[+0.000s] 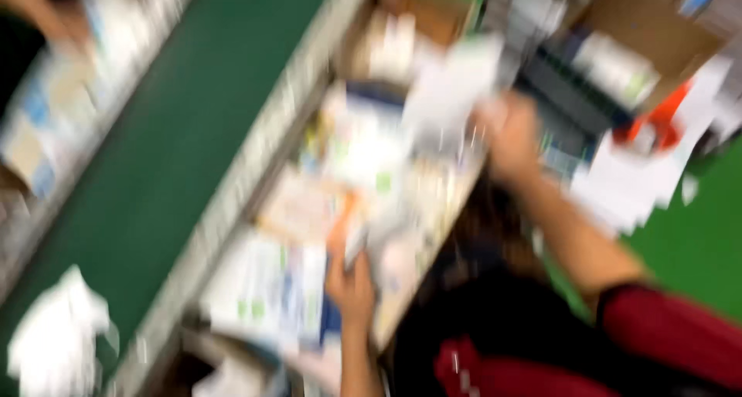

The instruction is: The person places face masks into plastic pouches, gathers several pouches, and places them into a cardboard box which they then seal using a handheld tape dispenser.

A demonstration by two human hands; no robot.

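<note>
My head view is smeared all over by heavy motion blur; no edge stays sharp. The light is bright and even, apparently from overhead, and I can make out no distinct shadows. The white paper sheets (452,84) near the top centre are nearly blown out, and so is the crumpled white paper (54,335) at the lower left corner. The long green belt (193,126) reads as flat colour. My left hand (352,285) and right hand (512,134) are soft shapes with undefined fingers.
</note>
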